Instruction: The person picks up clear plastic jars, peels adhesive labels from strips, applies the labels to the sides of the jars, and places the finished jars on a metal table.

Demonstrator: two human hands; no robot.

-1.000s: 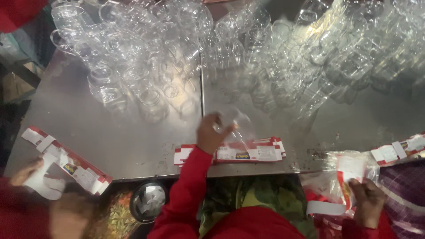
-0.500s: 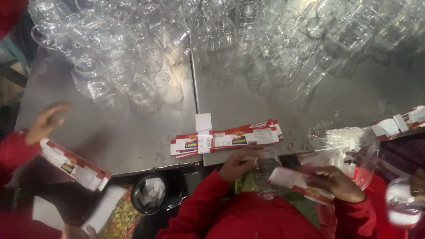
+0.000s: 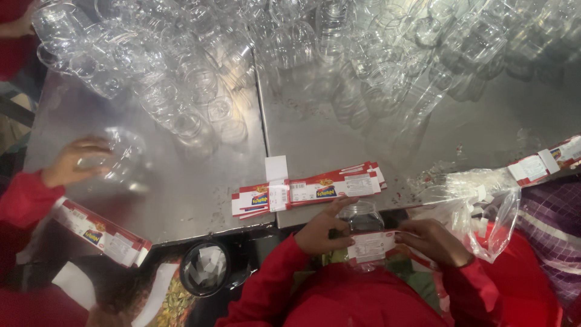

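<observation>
- Left hand (image 3: pixel 324 233) is curled around the near side of a clear plastic jar (image 3: pixel 361 225), thumb pointing up toward the jar's rim, fingers pressed against the wall.
- Right hand (image 3: pixel 433 241) sits on the other side of that jar, fingers pinching the end of a red-and-white label (image 3: pixel 375 245) that lies across the jar's front.
- The jar is held between the two hands, just off the near edge of the tabletop (image 3: pixel 339 127), above a red-sleeved lap, mouth tilted away toward the tabletop.
- Just beyond the left hand, almost at the thumb tip, lies a fanned stack of labels (image 3: pixel 308 191), flat on the steel, with a small white slip (image 3: pixel 276 168) sitting at its far edge.
- To the right of the right hand, a crumpled clear plastic bag (image 3: pixel 478 203) hangs over the tabletop edge; whether it touches the wrist is hard to tell.
- Further right again, more labels (image 3: pixel 544 163) lie at the tabletop's far right edge.
- Well beyond both hands, a big heap of empty clear jars (image 3: pixel 315 54) crowds the far half of the tabletop.
- Far off to the left of the left hand, another person's hand (image 3: pixel 72 162), red sleeve, is wrapped around a clear jar on its side (image 3: pixel 124 160).
- Near that worker, another stack of labels (image 3: pixel 100 233) rests at the tabletop's near-left corner.
- Below the tabletop edge, left of the left hand, a round dark container (image 3: pixel 204 267) sits low down.
</observation>
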